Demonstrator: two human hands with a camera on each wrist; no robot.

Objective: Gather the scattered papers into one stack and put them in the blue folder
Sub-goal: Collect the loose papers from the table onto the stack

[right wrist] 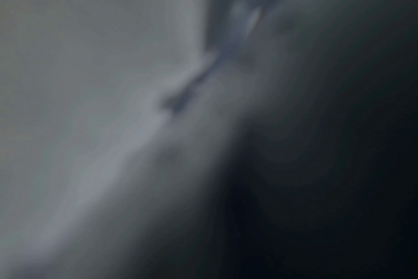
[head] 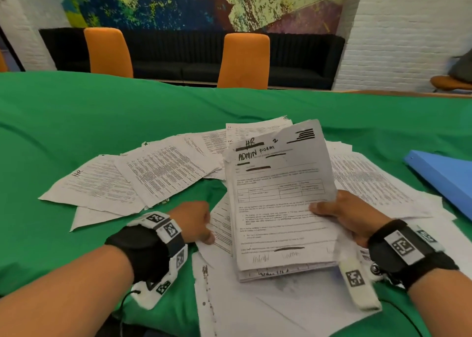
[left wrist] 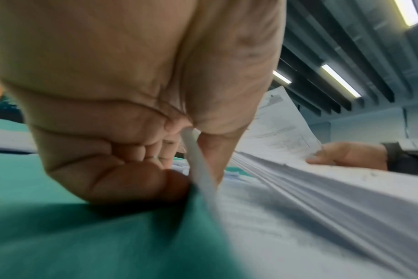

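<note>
A stack of papers [head: 278, 209], topped by a sheet marked "HR ADMIN FORM", is tilted up in front of me. My right hand [head: 339, 211] grips its right edge, thumb on top. My left hand [head: 199, 221] pinches the edge of a loose sheet [head: 219, 224] just left of the stack; in the left wrist view my left hand [left wrist: 179, 154] has curled fingers with that sheet's edge [left wrist: 200, 169] between thumb and fingers. More loose papers [head: 143, 178] lie fanned across the green cloth. The blue folder [head: 444, 181] lies at the far right. The right wrist view is dark and blurred.
A green cloth [head: 76, 122] covers the table. More sheets [head: 268, 308] lie under the stack near the front edge and to the right [head: 383, 191]. Two orange chairs [head: 245, 60] and a black sofa [head: 178, 53] stand beyond the far edge.
</note>
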